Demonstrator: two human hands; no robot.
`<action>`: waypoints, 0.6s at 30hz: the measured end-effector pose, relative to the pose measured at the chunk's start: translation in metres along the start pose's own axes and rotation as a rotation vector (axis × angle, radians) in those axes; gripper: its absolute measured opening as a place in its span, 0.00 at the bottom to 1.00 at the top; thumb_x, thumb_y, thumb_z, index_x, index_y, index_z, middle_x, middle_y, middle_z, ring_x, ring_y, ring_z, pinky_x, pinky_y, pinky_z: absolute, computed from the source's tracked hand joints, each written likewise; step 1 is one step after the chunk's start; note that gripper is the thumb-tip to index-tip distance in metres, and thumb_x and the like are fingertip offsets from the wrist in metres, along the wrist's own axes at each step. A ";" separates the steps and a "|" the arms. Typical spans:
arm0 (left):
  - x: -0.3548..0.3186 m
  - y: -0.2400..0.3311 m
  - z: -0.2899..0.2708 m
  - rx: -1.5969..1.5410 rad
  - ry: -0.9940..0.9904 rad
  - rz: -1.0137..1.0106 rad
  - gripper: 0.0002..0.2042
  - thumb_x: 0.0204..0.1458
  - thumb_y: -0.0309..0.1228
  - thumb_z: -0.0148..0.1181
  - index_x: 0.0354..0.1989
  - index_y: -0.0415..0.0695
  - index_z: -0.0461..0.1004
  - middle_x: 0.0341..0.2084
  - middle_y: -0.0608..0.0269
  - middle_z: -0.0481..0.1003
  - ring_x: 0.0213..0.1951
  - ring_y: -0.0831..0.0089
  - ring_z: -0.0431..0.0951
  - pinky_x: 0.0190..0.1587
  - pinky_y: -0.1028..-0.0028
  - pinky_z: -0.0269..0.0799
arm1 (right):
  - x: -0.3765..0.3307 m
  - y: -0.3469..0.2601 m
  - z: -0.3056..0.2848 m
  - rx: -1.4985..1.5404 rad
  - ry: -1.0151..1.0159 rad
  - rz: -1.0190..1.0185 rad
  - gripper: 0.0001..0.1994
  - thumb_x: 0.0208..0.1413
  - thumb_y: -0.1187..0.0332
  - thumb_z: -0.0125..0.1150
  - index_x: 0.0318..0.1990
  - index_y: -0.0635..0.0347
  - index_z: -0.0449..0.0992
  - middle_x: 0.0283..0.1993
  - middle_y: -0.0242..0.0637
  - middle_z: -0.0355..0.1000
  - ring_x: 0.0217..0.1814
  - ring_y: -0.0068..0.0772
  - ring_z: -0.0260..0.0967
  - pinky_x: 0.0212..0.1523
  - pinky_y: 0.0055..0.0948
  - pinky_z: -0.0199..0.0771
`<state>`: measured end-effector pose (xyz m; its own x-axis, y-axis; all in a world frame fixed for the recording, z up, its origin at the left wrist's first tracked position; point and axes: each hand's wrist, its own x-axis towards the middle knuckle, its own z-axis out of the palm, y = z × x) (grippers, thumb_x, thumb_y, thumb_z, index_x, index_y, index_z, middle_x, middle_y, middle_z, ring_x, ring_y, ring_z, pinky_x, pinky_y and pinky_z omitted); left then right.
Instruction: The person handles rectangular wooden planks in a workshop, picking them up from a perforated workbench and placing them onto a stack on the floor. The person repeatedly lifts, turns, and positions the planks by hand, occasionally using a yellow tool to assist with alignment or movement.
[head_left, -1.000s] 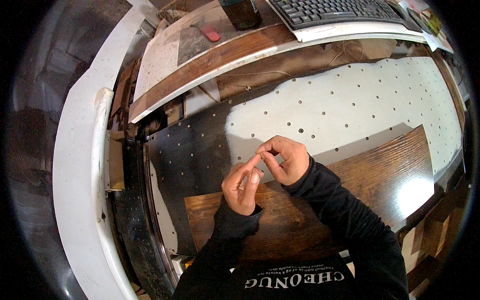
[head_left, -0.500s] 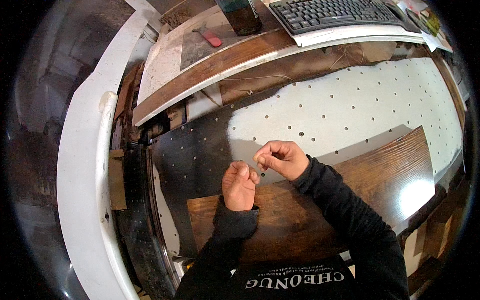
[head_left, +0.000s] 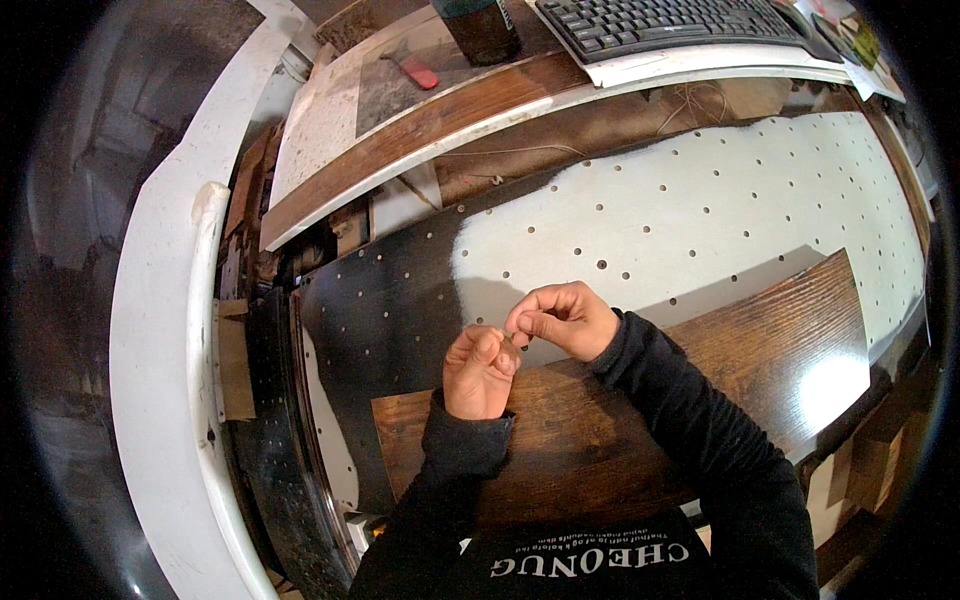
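My left hand (head_left: 480, 375) is turned palm up with its fingers curled inward and closed. Close against its fingertips, my right hand (head_left: 565, 322) pinches with thumb and forefinger. Whatever lies between the fingers is too small to make out. Both hands hover over the near edge of a dark brown wood-grain board (head_left: 600, 420), which lies across a perforated panel (head_left: 640, 215). That panel is white over most of its surface and black toward the left.
Beyond the panel runs a raised shelf (head_left: 420, 120) with a brown edge. It carries a black keyboard (head_left: 680, 35), a dark container (head_left: 478, 30) and a red-handled tool (head_left: 420, 73). On the left, a white curved rail (head_left: 207, 320) borders the workplace.
My two hands have come slightly closer, so their fingertips now meet or nearly meet. The view has shifted a little; the board lies as before.
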<state>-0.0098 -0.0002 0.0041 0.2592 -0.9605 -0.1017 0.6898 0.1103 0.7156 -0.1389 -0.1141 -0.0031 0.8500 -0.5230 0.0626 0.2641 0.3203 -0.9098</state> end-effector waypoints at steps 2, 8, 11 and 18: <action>0.000 0.000 -0.001 -0.012 0.011 0.003 0.04 0.52 0.32 0.59 0.29 0.46 0.74 0.22 0.70 0.73 0.25 0.80 0.70 0.32 0.78 0.64 | 0.000 -0.002 0.000 0.075 0.008 0.017 0.06 0.56 0.73 0.55 0.38 0.67 0.76 0.33 0.36 0.75 0.36 0.21 0.71 0.41 0.22 0.72; 0.003 -0.002 -0.005 0.000 -0.062 0.027 0.05 0.52 0.32 0.59 0.31 0.44 0.75 0.23 0.68 0.74 0.26 0.79 0.71 0.33 0.77 0.64 | 0.000 0.000 0.003 -0.019 0.001 -0.029 0.08 0.53 0.74 0.60 0.39 0.67 0.76 0.34 0.37 0.75 0.34 0.22 0.71 0.39 0.21 0.73; 0.000 -0.002 -0.002 0.085 0.000 0.063 0.06 0.52 0.31 0.58 0.34 0.43 0.76 0.23 0.67 0.74 0.27 0.78 0.71 0.34 0.77 0.65 | 0.000 -0.004 0.003 -0.105 0.024 -0.009 0.08 0.53 0.75 0.58 0.40 0.67 0.76 0.35 0.38 0.76 0.35 0.22 0.72 0.40 0.21 0.73; -0.003 -0.005 0.006 0.421 0.077 0.219 0.10 0.54 0.33 0.55 0.38 0.38 0.75 0.28 0.63 0.74 0.28 0.77 0.70 0.32 0.76 0.66 | -0.001 0.000 0.000 -0.142 0.062 -0.051 0.07 0.54 0.77 0.56 0.40 0.67 0.76 0.35 0.39 0.76 0.35 0.22 0.72 0.39 0.22 0.74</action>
<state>-0.0180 0.0004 0.0048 0.4284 -0.9025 0.0433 0.2838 0.1799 0.9419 -0.1393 -0.1137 -0.0029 0.8060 -0.5851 0.0891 0.2359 0.1795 -0.9551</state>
